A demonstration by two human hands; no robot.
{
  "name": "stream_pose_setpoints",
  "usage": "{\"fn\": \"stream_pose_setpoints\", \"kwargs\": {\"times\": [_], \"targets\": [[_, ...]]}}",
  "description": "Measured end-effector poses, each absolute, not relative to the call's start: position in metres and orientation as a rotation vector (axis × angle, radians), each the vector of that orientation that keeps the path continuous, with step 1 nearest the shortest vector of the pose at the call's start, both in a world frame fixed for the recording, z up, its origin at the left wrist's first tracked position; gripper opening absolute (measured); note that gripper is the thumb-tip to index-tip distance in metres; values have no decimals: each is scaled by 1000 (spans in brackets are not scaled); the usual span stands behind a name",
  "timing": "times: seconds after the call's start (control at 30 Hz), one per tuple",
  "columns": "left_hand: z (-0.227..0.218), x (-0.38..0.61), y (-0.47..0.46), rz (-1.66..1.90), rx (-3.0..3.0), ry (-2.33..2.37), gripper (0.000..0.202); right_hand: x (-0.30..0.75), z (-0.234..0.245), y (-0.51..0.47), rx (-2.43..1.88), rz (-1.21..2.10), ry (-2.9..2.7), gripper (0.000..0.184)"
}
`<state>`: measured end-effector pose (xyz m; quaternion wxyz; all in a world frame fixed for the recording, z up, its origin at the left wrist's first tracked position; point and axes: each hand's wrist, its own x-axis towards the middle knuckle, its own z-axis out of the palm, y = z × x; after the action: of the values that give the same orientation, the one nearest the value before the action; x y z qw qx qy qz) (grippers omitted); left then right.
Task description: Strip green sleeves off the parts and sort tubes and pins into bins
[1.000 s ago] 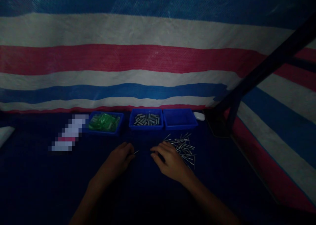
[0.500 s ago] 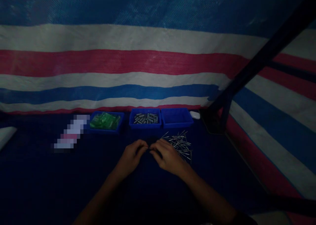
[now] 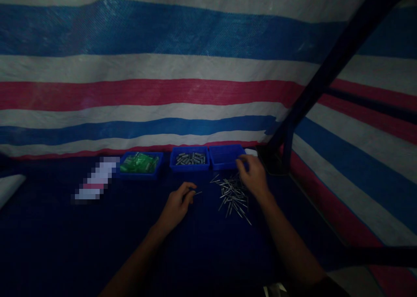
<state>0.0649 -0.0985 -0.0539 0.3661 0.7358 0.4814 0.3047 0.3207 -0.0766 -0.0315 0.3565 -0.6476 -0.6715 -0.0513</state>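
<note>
My left hand [image 3: 179,201] is closed in a pinch over the dark blue table. A thin metal pin [image 3: 198,193] sticks out to the right from its fingertips. My right hand [image 3: 253,173] is at the front right corner of the right-hand blue bin [image 3: 224,166], fingers curled in towards the thumb. Whether anything sits between those fingers is too dark to make out. Just below and left of it lies a loose pile of thin metal pins [image 3: 233,195], partly covered by the hand.
Along the back stand a blue bin [image 3: 156,175] with green plastic packets [image 3: 139,163] and another blue bin [image 3: 189,168] holding short metal cylinders [image 3: 191,159]. A white object [image 3: 250,151] sits behind my right hand. A dark frame post [image 3: 286,153] rises at right; striped sheeting [image 3: 146,93] hangs behind.
My hands were together in front of the bins; they are now apart. The right has moved right and away from me to the right-hand bin. The left stays nearly in place, its pin now visible.
</note>
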Motion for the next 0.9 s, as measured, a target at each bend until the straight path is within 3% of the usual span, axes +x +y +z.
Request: {"fn": "stream_pose_setpoints", "kwargs": {"times": [0.13, 0.23, 0.33, 0.47, 0.9], "targets": [[-57, 65, -98, 729, 1940, 1254, 23, 401, -43, -58, -2367, -295, -1351, 51], [-55, 63, -98, 717, 1953, 1250, 23, 429, -57, -57, -2562, -172, -1372, 49], [-55, 61, -96, 721, 1973, 1262, 23, 435, -63, -55, -2569, -129, -1363, 57], [-56, 59, -95, 700, 1997, 1267, 22, 433, -60, -55, -2564, 8, -1376, 81], [-55, 67, -106, 577, 2024, 1136, 23, 417, -44, -42, -2679, 55, -1303, 86]]}}
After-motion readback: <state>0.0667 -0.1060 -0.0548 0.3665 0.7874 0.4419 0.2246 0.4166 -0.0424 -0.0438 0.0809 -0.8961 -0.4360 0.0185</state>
